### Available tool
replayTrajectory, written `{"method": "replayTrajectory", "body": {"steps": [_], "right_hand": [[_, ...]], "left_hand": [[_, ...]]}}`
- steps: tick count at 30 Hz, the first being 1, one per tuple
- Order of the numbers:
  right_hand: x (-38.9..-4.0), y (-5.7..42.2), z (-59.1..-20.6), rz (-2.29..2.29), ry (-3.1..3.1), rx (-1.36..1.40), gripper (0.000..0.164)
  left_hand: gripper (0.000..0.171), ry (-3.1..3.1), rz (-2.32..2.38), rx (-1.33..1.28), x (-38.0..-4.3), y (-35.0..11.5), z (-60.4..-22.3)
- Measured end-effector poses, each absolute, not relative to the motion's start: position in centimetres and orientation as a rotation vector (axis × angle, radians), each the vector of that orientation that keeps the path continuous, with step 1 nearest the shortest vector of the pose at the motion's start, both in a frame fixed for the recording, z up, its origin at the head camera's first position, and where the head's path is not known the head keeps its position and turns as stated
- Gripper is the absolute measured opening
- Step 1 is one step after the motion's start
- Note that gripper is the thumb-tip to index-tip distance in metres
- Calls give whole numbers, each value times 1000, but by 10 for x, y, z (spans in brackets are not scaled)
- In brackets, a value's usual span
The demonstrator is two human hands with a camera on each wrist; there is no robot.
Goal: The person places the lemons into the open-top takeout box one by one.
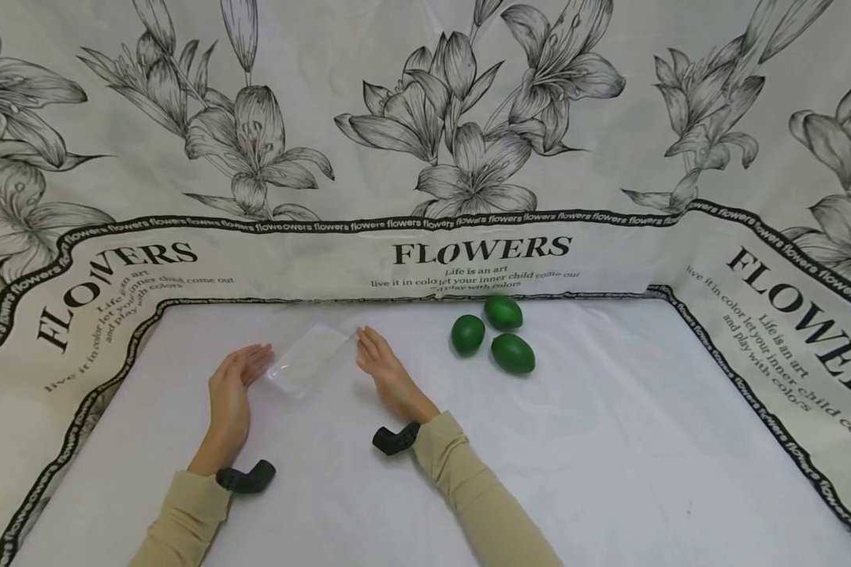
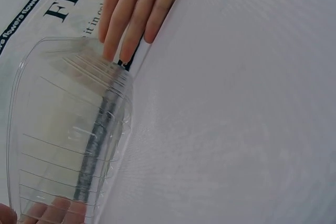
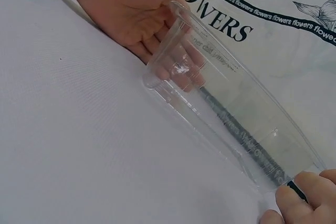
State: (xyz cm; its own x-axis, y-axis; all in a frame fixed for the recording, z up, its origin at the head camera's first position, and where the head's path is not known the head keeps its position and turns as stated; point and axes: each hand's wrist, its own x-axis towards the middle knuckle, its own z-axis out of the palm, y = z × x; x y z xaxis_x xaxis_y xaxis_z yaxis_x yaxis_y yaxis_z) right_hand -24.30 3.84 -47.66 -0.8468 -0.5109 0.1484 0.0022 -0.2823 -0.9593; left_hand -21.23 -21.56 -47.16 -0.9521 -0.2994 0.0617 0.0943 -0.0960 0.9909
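In the head view a clear plastic tray (image 1: 310, 361) sits at the left of the white table, slanted between the two hands. My left hand (image 1: 232, 387) is at its near left end, fingers fairly straight; the right wrist view shows the left fingers (image 3: 181, 72) through the plastic wall. At the far right end my right hand (image 1: 392, 373) touches the tray with extended fingers, also seen from behind in the left wrist view (image 2: 137, 17). Ribbed walls and a thin rim show on the tray (image 2: 63, 124). Both thumbs are only partly visible.
Three green lemon-shaped fruits (image 1: 513, 353) lie grouped to the right of the right hand, near the back of the table (image 1: 610, 441). A flower-printed cloth (image 1: 312, 264) stands as a wall behind and along the sides. Each wrist wears a dark camera mount (image 1: 247, 477).
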Motion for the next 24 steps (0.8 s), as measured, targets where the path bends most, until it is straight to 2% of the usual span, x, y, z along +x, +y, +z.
{"method": "replayTrajectory", "body": {"steps": [16,24], "right_hand": [[-240,37,-479,-2290,1674,-563,74],[-239,37,-476,-2310,1744,-501,75]], "left_hand": [[39,-1923,-2192,116,-210,-217,-473],[48,-1996,-2207,-27,-210,-217,-474]]}}
